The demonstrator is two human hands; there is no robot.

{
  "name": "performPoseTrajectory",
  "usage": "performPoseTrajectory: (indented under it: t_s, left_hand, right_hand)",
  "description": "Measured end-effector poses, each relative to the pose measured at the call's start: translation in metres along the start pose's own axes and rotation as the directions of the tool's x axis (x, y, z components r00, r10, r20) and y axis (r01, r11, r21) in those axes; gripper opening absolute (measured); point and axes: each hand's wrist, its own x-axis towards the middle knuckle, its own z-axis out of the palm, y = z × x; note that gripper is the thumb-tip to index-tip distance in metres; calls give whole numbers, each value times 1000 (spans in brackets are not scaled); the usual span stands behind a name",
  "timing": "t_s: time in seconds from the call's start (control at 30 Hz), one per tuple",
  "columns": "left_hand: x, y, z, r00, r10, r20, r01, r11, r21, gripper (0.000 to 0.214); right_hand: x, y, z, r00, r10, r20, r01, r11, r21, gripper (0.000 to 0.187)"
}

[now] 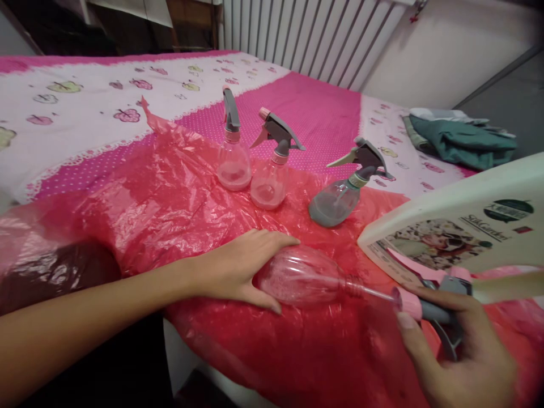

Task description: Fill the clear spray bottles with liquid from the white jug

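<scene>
My left hand is cupped round the base of a clear pink spray bottle body lying on its side on red plastic sheeting. My right hand grips a grey and pink trigger sprayer head. The head's thin dip tube runs into the bottle's open neck. Three complete spray bottles stand or lean farther back: a pink one, a second pink one, and a grey one tilted over.
A large cream-coloured jug with a printed label lies at the right, close to my right hand. The sheeting covers a pink and white patterned bedspread. Folded green cloth sits at the far right. A white radiator stands behind.
</scene>
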Motion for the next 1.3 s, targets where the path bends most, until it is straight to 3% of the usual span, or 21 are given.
performPoseTrajectory:
  t_s: [0.4,1.3]
  left_hand:
    - [-1,0,0,1000,-12,7,12,1000,-4,89]
    - [-1,1,0,1000,14,-6,-14,1000,10,88]
  right_hand:
    - [1,3,5,999,42,32,-44,997,69,25]
    - [0,3,9,994,-79,77,73,994,83,18]
